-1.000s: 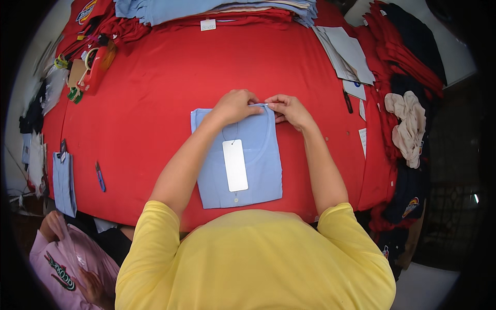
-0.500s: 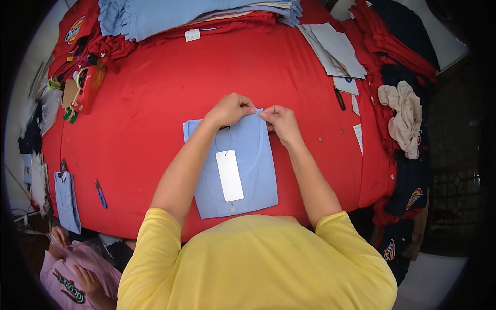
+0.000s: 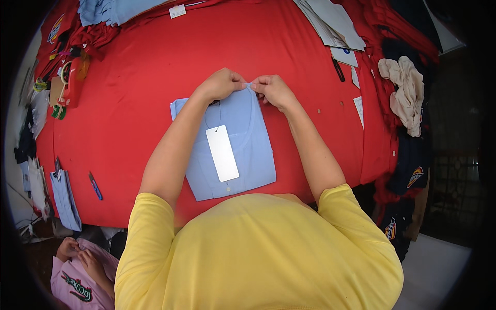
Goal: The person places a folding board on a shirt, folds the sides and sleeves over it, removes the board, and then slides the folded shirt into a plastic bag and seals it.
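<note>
A folded light blue garment [image 3: 248, 155] lies flat on the red cloth [image 3: 134, 134] in front of me. At its far right corner my left hand [image 3: 222, 85] pinches the fabric edge. My right hand [image 3: 273, 92] grips the same corner just beside it, fingertips almost touching the left ones. A white hang tag [image 3: 222, 154] on a thin dark string rests on the garment's front, above a small button [image 3: 228, 189]. My left wrist and forearm hide part of the garment's left side.
At left are a red tape dispenser [image 3: 77, 77], a blue cutter [image 3: 95, 186] and another folded blue garment [image 3: 65, 199]. Papers [image 3: 330, 26], a black pen [image 3: 338, 70] and beige cloth [image 3: 405, 93] lie right. Blue garments [image 3: 116, 10] are stacked at the back. A pink-sleeved person [image 3: 85, 274] is lower left.
The view has shifted, so the table's things sit higher in it. Both hands still pinch the garment's corner. The other person's hands have come together.
</note>
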A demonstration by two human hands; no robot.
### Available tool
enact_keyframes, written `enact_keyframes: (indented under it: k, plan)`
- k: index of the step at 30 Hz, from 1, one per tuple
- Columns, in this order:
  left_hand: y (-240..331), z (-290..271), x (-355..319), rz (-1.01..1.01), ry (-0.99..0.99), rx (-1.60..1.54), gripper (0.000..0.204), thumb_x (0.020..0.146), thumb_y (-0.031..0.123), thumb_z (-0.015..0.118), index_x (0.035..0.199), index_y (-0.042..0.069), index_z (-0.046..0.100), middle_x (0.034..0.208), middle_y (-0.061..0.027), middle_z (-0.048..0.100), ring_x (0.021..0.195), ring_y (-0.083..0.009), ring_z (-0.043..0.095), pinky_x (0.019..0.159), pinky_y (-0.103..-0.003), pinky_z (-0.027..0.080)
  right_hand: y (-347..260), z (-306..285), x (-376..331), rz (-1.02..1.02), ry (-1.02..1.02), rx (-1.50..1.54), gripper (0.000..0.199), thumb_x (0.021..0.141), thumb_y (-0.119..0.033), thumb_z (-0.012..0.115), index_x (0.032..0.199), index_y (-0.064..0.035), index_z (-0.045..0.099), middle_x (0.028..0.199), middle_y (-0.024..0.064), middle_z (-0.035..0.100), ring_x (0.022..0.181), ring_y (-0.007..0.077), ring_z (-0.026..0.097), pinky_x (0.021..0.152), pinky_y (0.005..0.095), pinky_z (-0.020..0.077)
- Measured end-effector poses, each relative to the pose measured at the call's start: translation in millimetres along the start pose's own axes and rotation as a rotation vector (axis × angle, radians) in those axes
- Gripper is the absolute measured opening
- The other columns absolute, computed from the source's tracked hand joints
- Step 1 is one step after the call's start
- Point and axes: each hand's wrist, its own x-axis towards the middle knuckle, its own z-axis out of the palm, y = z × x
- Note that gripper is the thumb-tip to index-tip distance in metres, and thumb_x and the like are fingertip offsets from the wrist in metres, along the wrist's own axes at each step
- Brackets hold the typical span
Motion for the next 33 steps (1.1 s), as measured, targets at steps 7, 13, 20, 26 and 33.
enact_keyframes:
  k: [7,13,20,26,33]
  plan:
    - [11,5,8,0.004,-0.002,0.389,0.022,0.083,0.020,0.069,0.097,0.004,0.073,0.084,-0.0151,0.069,0.079,-0.0234,0.066,0.075,-0.036,0.050,-2,23,-20,-0.231,0.357,-0.397,0.019,0.086,-0.007,0.067,0.102,0.0033,0.065,0.091,0.0158,0.066,0.080,0.0256,0.064,0.071,0.0377,0.0502]
    - [7,-4,1,0.088,0.008,0.324,0.024,0.084,0.021,0.069,0.099,0.003,0.073,0.090,-0.0140,0.071,0.087,-0.0229,0.067,0.080,-0.036,0.051,17,54,-41,-0.520,0.370,-0.531,0.032,0.083,0.000,0.064,0.115,0.0066,0.061,0.116,0.0213,0.063,0.094,0.0336,0.065,0.084,0.0398,0.0515]
    - [-30,-114,-82,-0.079,0.184,0.311,0.029,0.090,0.021,0.068,0.108,-0.001,0.069,0.102,-0.0113,0.072,0.097,-0.0180,0.066,0.087,-0.031,0.051,18,43,-30,-0.550,0.289,-0.619,0.024,0.087,0.007,0.055,0.109,0.0093,0.064,0.115,0.0198,0.063,0.094,0.0289,0.067,0.083,0.0356,0.0548]
    - [-68,-104,-121,-0.093,0.054,-0.246,0.033,0.084,0.007,0.072,0.115,-0.003,0.065,0.086,-0.0029,0.063,0.087,-0.0134,0.064,0.078,-0.026,0.054,11,26,-3,-0.384,0.215,-0.426,0.012,0.089,0.005,0.057,0.096,0.0066,0.066,0.092,0.0108,0.062,0.063,0.0135,0.064,0.056,0.0267,0.0554]
    - [-77,-81,-116,-0.154,0.261,-0.134,0.014,0.084,0.005,0.071,0.094,-0.004,0.067,0.082,-0.0056,0.067,0.082,-0.0140,0.064,0.075,-0.027,0.053,-15,23,6,-0.070,0.068,-0.324,0.005,0.085,-0.003,0.061,0.087,0.0009,0.064,0.090,0.0097,0.063,0.069,0.0192,0.066,0.059,0.0360,0.0525]
